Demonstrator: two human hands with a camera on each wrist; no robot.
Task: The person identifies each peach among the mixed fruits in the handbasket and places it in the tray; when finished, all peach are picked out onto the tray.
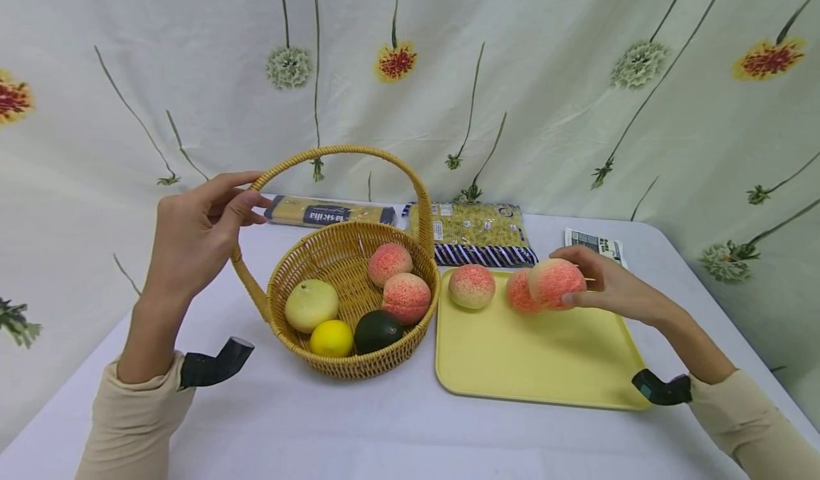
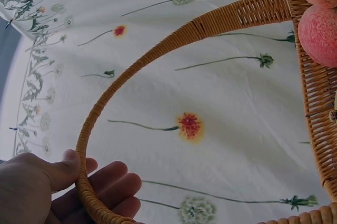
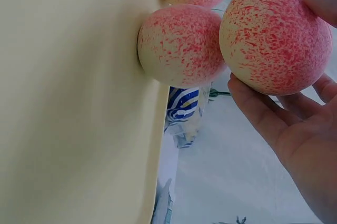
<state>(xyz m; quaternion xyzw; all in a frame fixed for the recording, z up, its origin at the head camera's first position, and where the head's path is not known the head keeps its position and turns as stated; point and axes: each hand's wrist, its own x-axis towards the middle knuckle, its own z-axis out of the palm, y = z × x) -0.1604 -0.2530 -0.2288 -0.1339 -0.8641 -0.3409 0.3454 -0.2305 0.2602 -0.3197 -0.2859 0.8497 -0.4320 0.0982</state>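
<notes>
While the left hand [image 1: 195,238] pinches the handle [image 1: 346,149] of the wicker basket [image 1: 361,369], the right hand [image 1: 615,286] grasps a peach [image 1: 556,284] between thumb and fingers, clear of the yellow tray [image 1: 512,366]. I'd judge the work partway along: two peaches [image 1: 406,298] lie in the basket near a pale round fruit [image 1: 312,305], a lemon [image 1: 332,339] and a dark green fruit [image 1: 378,332], and two more peaches [image 1: 472,286] on the tray are left, besides the one held. That one sits at the right hand's fingertips, partly hiding a tray peach; whether they touch, I can't tell.
</notes>
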